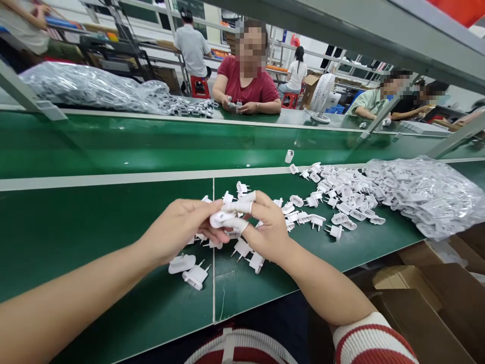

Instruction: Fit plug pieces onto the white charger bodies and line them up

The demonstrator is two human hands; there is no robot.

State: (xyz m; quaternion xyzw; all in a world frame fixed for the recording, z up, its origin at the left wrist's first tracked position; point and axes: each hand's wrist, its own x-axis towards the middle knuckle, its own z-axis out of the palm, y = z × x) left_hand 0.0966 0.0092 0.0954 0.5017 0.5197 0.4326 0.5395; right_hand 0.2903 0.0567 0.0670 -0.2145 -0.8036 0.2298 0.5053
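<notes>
Left of the bulging clear plastic bag [428, 197], above the green table [87, 227], the left hand [182, 225] and the right hand [270, 227] had their fingers closed on one small white plastic plug [219, 219].

A ribbed top [261, 353], striped red and white, bears a pale strip [228, 345] down its front. The right sleeve [373, 341], in the same colours, leaves the forearm [326, 288] bare. White cots [240, 207] cover several fingers of the right hand [270, 227].
</notes>
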